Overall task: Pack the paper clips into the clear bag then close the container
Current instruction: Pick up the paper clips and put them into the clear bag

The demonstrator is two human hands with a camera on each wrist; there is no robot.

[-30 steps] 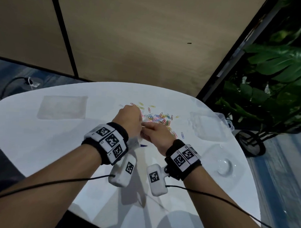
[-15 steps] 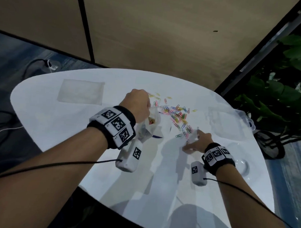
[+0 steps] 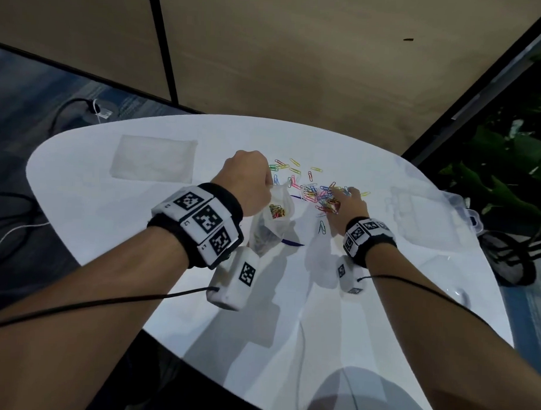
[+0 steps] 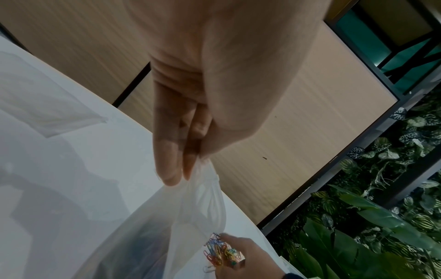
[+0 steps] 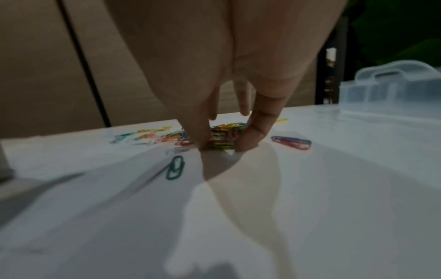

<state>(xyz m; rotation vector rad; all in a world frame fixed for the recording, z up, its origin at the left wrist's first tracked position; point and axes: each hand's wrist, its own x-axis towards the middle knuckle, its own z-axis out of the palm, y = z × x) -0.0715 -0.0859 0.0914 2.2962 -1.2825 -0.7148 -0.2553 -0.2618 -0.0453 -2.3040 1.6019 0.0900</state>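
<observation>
Left hand (image 3: 248, 182) pinching bag (image 3: 273, 218) rim, fingers (image 4: 167, 151) clamped together, holding it above tabletop (image 3: 109, 217). Right hand (image 3: 349, 204) fingers (image 5: 250, 136) closing on clips (image 3: 321, 196) near far edge. Container (image 3: 431, 216) sitting at right edge.

A white table (image 3: 88, 210) with rounded corners has a glossy top that catches soft reflections and shadows. Beyond its far edge stands a tan panelled wall (image 3: 299, 58), split by a dark vertical seam (image 3: 163, 44). Past the left edge lies blue-grey carpet (image 3: 27, 104) with cables (image 3: 67, 108). Past the right edge, a black frame (image 3: 482, 83) borders broad green foliage (image 3: 509, 170).
</observation>
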